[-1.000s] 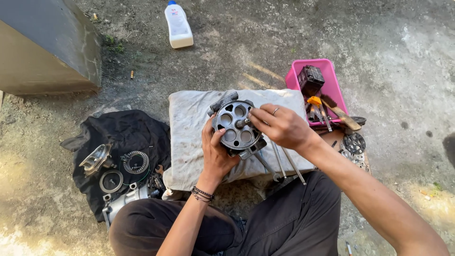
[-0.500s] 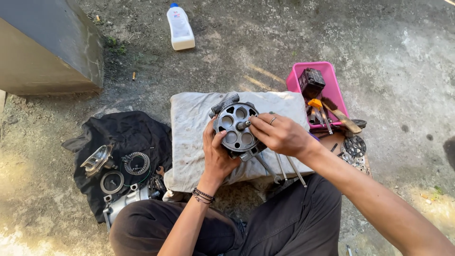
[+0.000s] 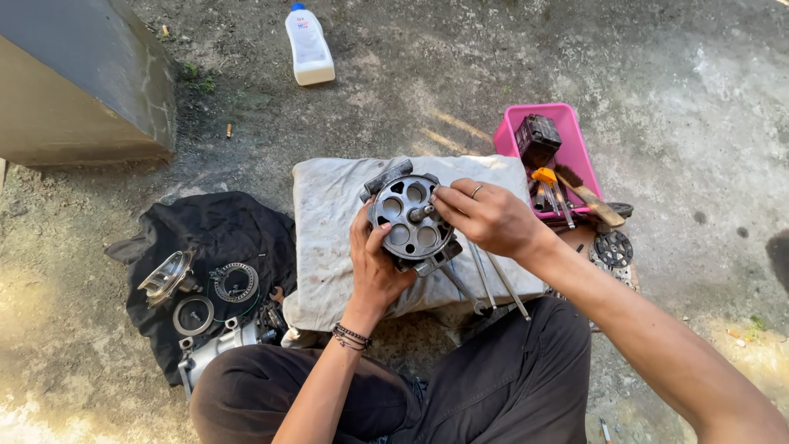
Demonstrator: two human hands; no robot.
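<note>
I hold a round grey metal machine part (image 3: pixel 408 218) with several round holes and a short centre shaft, upright over a dirty white cushion (image 3: pixel 329 222). My left hand (image 3: pixel 374 263) grips it from below and behind. My right hand (image 3: pixel 485 218), with a ring on one finger, has its fingertips pinched on the centre shaft at the front. Long metal wrenches (image 3: pixel 493 284) lie on the cushion just under my right wrist.
A black cloth (image 3: pixel 222 238) at left carries round metal parts (image 3: pixel 234 281) and a metal housing (image 3: pixel 218 349). A pink tray (image 3: pixel 575 156) of tools stands at right, with a toothed disc (image 3: pixel 612 248) beside it. A white bottle (image 3: pixel 308 45) stands beyond, a dark block (image 3: pixel 82 82) at top left.
Both hands stay on the round part. My right fingers have shifted slightly on the centre shaft; the part sits almost where it was.
</note>
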